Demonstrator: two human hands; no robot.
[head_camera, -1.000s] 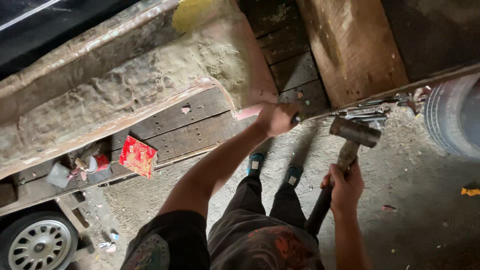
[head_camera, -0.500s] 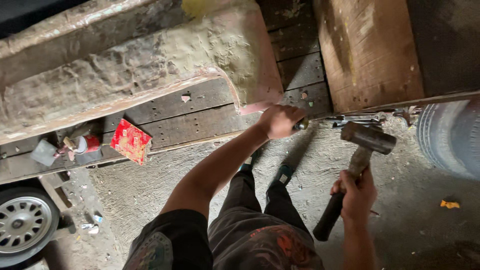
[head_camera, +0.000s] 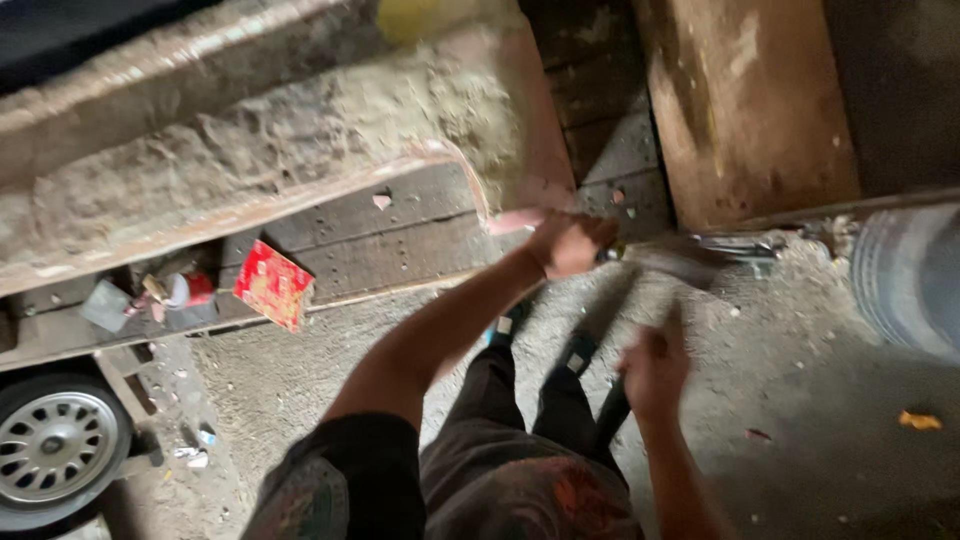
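I am clamping my left hand (head_camera: 568, 243) on a thin metal chisel-like tool (head_camera: 610, 255) at the wooden truck bed's edge (head_camera: 400, 250), while my right hand (head_camera: 655, 370) is gripping the dark-handled sledgehammer (head_camera: 612, 412), blurred mid-swing. A glancing blow could be striking my left knuckles, since they are sitting so near the steel

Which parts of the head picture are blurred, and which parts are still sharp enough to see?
Head view: the right hand and the hammer it swings are smeared by motion blur; the left hand is only slightly soft; the red packet and the car wheel look clearer; lighting is dim and warm.
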